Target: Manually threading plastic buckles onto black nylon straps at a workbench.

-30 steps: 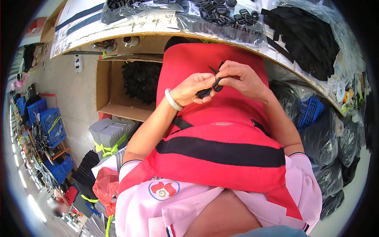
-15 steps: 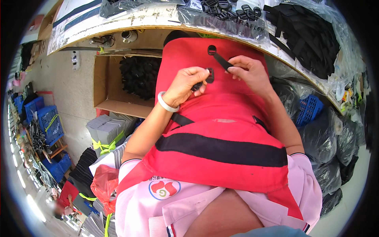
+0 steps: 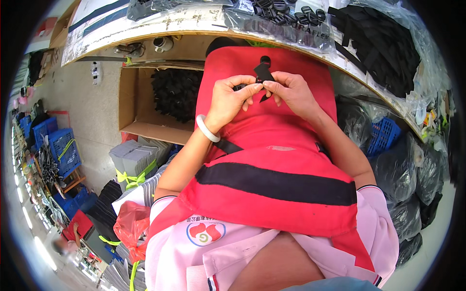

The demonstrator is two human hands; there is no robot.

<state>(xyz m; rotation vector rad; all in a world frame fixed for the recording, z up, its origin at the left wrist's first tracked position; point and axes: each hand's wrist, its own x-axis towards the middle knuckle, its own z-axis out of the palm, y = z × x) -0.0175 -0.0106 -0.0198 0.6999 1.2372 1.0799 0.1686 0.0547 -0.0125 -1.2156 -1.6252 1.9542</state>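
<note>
Between the two hands, close to their fingertips, is a short black strap point(image 3: 263, 72). The left hand point(image 3: 232, 98) is curled almost closed, and its thumb and finger pinch what looks like a small black buckle point(image 3: 259, 80). The right hand point(image 3: 293, 92) is curled too, with its thumb and finger pinching the strap. The tips of both hands almost meet. One end of the strap sticks up past the fingers to a round black piece point(image 3: 265, 59), and a dark pointed bit point(image 3: 264, 98) pokes out below them. Under both hands is a red apron point(image 3: 272, 126). The fingers hide most of the buckle, so I cannot tell if the strap goes through it. Something dark inside the left hand is also hard to make out.
</note>
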